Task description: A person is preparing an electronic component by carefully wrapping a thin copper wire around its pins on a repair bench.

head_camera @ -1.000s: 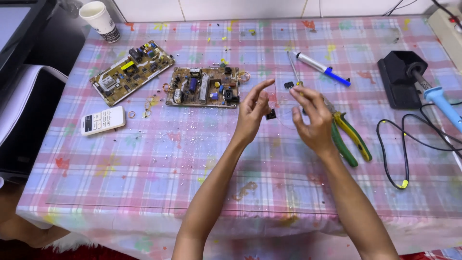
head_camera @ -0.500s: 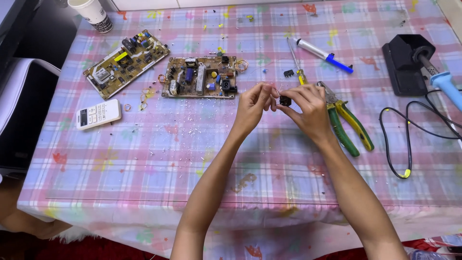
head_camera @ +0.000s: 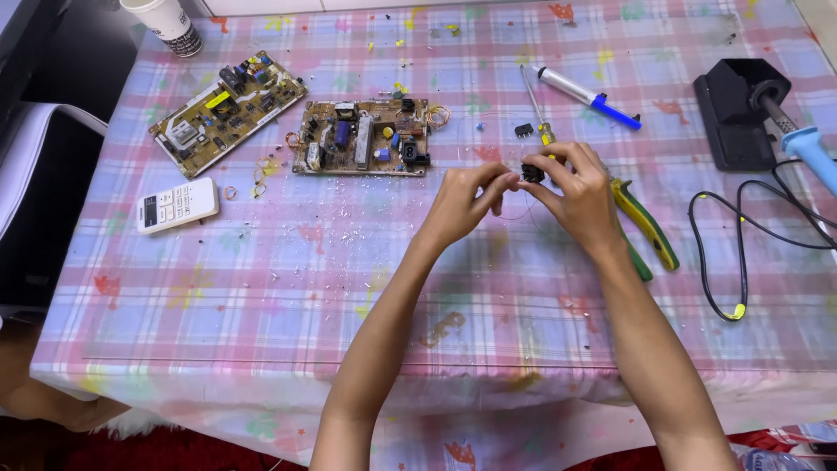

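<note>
Now, fingers of both hands meet just right of the frame's centre, pinching a small black component [head_camera: 533,173] between them. The right hand [head_camera: 580,196] nips it from above with its fingertips; the left hand [head_camera: 466,202] steadies it from the side, lifted off the table [head_camera: 261,288], likely for a closer look. It's dark, blocky and tiny, its detail too small to tell. Green-handled pliers [head_camera: 643,225] lie just beside the right hand, a brown circuit board [head_camera: 362,138] up-left.
</note>
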